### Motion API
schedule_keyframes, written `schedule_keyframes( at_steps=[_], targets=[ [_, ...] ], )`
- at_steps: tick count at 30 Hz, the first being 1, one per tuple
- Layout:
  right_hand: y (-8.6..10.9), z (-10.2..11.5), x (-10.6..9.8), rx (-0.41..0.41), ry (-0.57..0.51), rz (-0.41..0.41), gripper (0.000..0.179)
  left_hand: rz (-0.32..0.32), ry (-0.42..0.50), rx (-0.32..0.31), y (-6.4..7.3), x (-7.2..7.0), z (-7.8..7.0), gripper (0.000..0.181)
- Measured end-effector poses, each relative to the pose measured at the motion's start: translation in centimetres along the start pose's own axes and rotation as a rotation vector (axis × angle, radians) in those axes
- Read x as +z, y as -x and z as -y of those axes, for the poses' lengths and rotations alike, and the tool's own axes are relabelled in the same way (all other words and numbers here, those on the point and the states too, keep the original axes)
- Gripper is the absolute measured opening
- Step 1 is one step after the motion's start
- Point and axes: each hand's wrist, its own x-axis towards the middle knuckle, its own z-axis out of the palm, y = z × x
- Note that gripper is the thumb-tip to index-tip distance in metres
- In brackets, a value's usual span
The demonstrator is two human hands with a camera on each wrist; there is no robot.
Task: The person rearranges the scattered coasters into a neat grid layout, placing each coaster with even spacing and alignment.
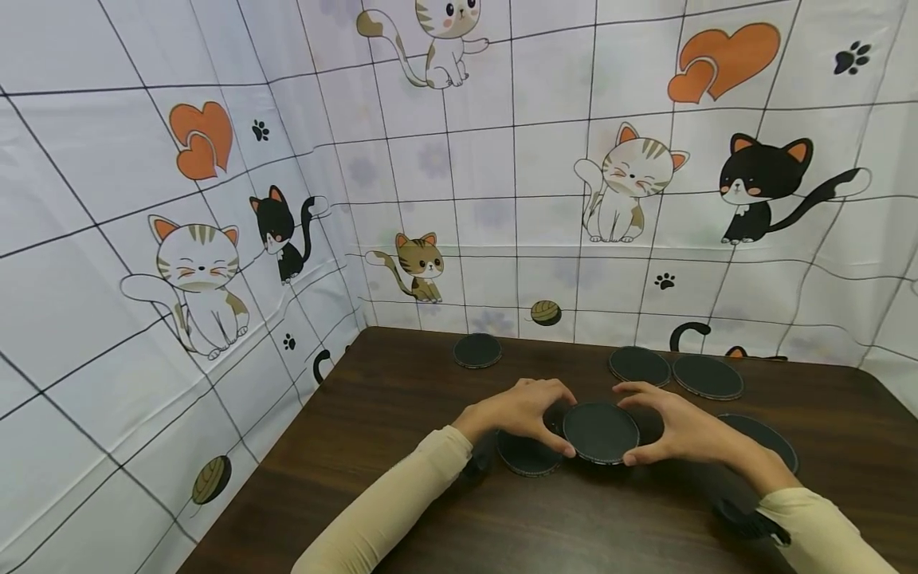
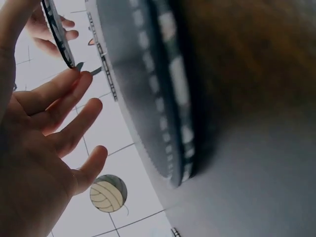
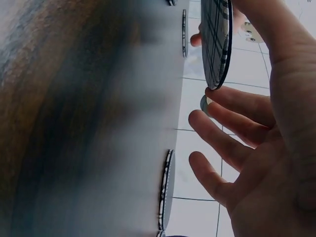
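Both hands hold one round dark coaster [image 1: 601, 432] raised over the table, a hand on either side of its rim. My left hand [image 1: 525, 408] grips the left edge between thumb and fingers. The right hand [image 1: 677, 428] grips the right edge in the same way. In the right wrist view the coaster [image 3: 217, 47] stands edge-on, with a plaid face and a dark rim; the right hand's other fingers [image 3: 217, 138] are spread below the rim. A similar coaster [image 1: 527, 454] lies under the left hand, partly covered by it.
The brown wooden table [image 1: 402, 494] bears more dark round coasters: one [image 1: 477, 351] at the back left, a pair [image 1: 640, 365] [image 1: 708, 376] at the back right, and one [image 1: 763, 441] behind the right forearm. A cat-printed curtain [image 1: 516, 159] hangs behind and along the left.
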Motion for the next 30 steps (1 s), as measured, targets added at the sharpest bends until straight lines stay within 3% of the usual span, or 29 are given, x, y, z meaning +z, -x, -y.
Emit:
schedule_keyframes(
  at_steps=[8,16,30],
  targets=[
    [0.2,-0.4,0.5,0.006,-0.016,0.016,0.070,0.016,-0.050,-0.027,-0.3,0.5,-0.2,0.077],
    [0.3,-0.9,1.2,0.035,0.013,0.056,0.070,0.098,-0.098,-0.075,-0.4,1.0,-0.9,0.080],
    [0.6,-0.7,1.0,0.057,0.102,0.084,0.071,0.119,-0.175,-0.072,-0.4,1.0,-1.8,0.078]
  ],
)
